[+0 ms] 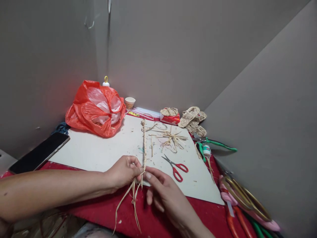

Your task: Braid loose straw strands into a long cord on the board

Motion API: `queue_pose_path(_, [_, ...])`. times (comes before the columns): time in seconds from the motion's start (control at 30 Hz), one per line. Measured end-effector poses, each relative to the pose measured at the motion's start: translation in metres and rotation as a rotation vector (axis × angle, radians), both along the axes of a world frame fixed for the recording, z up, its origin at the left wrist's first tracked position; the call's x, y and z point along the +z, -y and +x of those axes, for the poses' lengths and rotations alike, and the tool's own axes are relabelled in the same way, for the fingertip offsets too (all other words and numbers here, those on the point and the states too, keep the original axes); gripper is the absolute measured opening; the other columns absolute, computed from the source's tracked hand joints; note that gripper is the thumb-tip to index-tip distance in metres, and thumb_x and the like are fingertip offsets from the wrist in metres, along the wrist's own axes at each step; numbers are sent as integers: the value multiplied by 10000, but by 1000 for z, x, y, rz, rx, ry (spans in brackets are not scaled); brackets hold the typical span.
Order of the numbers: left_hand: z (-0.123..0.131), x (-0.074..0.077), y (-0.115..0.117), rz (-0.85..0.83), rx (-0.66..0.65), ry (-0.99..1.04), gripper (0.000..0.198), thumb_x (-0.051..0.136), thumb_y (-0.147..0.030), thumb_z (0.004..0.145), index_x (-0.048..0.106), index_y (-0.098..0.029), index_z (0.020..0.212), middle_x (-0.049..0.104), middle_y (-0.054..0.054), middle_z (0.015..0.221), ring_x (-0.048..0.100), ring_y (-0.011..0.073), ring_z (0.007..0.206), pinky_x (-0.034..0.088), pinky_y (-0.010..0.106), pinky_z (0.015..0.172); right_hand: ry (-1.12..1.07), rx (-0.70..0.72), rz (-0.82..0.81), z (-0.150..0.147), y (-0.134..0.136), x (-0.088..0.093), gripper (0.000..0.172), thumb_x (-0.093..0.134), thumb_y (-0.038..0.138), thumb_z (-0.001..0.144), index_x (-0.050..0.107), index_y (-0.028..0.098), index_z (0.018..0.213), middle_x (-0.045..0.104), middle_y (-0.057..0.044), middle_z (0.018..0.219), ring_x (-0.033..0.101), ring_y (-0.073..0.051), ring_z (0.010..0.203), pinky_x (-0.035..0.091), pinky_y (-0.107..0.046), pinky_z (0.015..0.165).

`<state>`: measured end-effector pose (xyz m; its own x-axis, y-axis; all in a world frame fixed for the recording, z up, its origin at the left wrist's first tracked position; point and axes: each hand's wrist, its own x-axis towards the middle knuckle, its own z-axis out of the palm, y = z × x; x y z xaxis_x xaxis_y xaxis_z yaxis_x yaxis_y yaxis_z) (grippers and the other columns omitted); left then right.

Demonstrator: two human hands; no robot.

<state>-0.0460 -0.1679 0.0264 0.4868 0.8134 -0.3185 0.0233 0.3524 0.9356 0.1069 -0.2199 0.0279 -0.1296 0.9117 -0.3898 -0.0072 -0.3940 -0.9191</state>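
Pinching at lower centre: left hand (123, 172) and right hand (160, 189) are squeezing fingertips on the near end of the straw braid (144, 145), probably so it is lying straight up the white board (99, 148) while loose strands (134, 195) are dangling below.

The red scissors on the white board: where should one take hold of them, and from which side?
Probably at the red handle loops, coming from the near side by the right hand, which pinches the straw braid. The scissors lie flat, loops toward the person, blades pointing away to the left.
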Motion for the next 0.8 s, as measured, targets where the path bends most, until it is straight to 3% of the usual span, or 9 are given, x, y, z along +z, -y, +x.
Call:
queue_pose_path(0.17, [-1,-5,-1,15,-23,32,154,591,-268,671,487,-154,681,562,-23,516,504,90,493,358,199,527,-249,67,-110,-14,-13,-13,371,593,504,774,541,137,754,374,81,516,245,-11,360,132,-143,316])
queue_pose_path(0.3, [-4,-7,-2,21,-35,-21,112,573,-233,668,500,-148,675,563,-24,521,471,73,468,342,192,517,-284,142,-179,-8,-16,-16,350,587,480,794,550,133,777,237,110,502,139,-13,391,75,-139,336])
queue_pose_path(0.47, [-5,-3,-4,1,-70,13,196,623,-295,651,491,-152,672,590,0,546,540,108,526,376,211,543,-374,240,-254,-3,-19,-20,342,569,478,810,533,143,754,228,116,467,112,-14,372,50,-147,330])
queue_pose_path(0.7, [-7,6,-21,2,-228,-56,266,635,-381,673,505,-149,686,528,-49,470,329,36,353,224,182,404,-516,197,-185,0,-20,-22,294,612,406,802,498,151,708,243,116,464,126,-7,360,73,-134,319])
queue_pose_path(0.8, [-9,12,-31,-30,-318,-116,257,642,-370,662,523,-143,675,535,-45,477,327,37,358,224,183,406,-509,188,-180,1,-20,-24,277,608,391,806,492,157,713,248,118,454,123,-6,351,71,-131,314])
